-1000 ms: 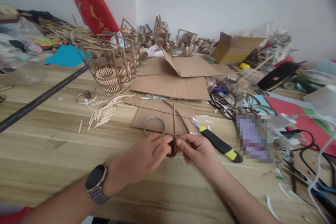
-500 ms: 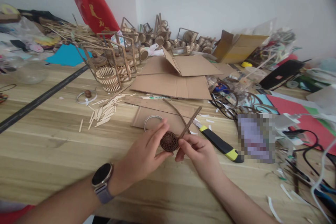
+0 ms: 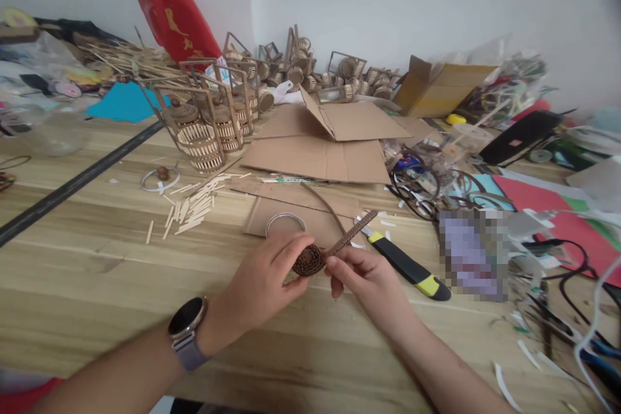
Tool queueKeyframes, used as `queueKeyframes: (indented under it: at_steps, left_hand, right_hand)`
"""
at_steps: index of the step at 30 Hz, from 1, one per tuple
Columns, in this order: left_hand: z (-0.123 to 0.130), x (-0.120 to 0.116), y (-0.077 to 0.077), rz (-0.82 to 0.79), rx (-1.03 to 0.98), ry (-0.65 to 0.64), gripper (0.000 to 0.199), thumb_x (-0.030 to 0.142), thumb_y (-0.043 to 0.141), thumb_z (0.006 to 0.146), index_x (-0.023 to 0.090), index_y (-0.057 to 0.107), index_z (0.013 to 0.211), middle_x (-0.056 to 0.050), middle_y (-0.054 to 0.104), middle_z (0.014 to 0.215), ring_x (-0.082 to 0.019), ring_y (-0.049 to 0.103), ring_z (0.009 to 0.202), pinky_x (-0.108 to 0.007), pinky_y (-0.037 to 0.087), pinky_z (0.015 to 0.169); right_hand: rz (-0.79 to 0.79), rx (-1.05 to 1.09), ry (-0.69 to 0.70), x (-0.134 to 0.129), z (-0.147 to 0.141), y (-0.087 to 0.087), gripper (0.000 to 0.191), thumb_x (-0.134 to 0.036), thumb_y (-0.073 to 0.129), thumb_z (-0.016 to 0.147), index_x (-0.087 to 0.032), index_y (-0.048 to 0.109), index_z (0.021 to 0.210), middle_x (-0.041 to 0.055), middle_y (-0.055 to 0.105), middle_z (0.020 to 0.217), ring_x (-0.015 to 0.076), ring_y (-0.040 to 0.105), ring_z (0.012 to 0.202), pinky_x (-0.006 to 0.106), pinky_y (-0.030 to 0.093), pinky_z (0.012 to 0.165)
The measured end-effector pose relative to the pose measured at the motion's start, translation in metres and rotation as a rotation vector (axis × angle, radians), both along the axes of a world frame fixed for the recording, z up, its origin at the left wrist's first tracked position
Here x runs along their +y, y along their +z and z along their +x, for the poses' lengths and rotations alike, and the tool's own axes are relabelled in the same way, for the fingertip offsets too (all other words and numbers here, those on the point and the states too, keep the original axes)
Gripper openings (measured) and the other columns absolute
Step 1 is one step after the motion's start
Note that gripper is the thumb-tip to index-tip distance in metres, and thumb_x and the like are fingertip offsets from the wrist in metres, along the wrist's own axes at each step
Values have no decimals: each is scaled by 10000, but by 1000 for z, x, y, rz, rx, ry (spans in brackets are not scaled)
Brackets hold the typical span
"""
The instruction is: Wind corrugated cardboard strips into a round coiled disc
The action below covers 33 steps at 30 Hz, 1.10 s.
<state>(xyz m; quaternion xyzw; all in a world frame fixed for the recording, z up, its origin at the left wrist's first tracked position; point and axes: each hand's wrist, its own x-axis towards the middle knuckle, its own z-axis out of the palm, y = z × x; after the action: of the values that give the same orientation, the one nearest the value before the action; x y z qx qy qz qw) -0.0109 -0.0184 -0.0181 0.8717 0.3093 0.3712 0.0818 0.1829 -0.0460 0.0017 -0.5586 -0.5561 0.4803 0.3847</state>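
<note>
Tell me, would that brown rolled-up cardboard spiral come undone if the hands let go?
Probably a little. The coil is a wound corrugated strip, pinched by the left hand, with its loose tail held by the right hand; it likely springs looser. It looks light and bendy, and easily crushed.
</note>
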Motion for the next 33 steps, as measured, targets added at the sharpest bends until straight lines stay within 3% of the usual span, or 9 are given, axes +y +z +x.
queueKeyframes:
  at_steps: [8,14,18,21,26,29,33]
  left_hand:
    - [0,1,1,-50,87,-77,480,35,548,827,179,452,1275,-124,637,1260,-233,627,1158,-383,545,975]
    - [-2,1,5,-41,179,-155,433,64,499,901,173,436,1315,-140,624,1287,-235,610,1189,-401,531,1003]
    - [-2,2,3,-10,150,-141,443,67,459,932,157,400,1361,-166,590,1334,-243,574,1242,-412,519,1020]
    - [-1,1,0,25,86,-60,489,117,491,942,137,339,1407,-203,553,1369,-272,538,1283,-435,517,1017]
    - [1,-2,-4,88,65,103,427,258,546,942,170,411,1337,-149,667,1161,-282,671,1041,-411,592,824]
    - [1,-2,-1,111,118,110,325,254,521,951,185,457,1262,-95,703,1011,-236,697,876,-347,584,732]
    - [-1,1,3,117,137,73,302,218,530,932,186,474,1227,-85,705,983,-226,686,858,-331,563,729]
  right_hand:
    - [4,-27,53,-1,1,-1,359,-512,652,787,-204,603,612,14,676,521,147,628,490,238,462,496]
    - [-7,-1,85,1,2,-6,342,-509,677,777,-209,604,630,4,684,529,142,621,490,238,462,496]
    - [-51,83,52,3,0,-8,386,-562,707,739,-198,612,653,2,680,523,141,614,500,249,467,528]
    - [-76,223,-1,2,-4,-11,410,-572,723,731,-180,620,674,2,667,523,127,593,495,250,453,547]
    - [-100,357,-44,0,-11,-19,415,-558,748,722,-176,600,656,-8,640,534,116,563,491,247,420,535]
    - [-117,335,-28,0,-9,-19,420,-564,762,700,-173,617,655,-13,628,532,107,528,478,242,394,514]
    - [-145,302,-7,4,-1,-13,410,-553,784,674,-173,633,647,-14,626,512,107,523,473,251,409,532]
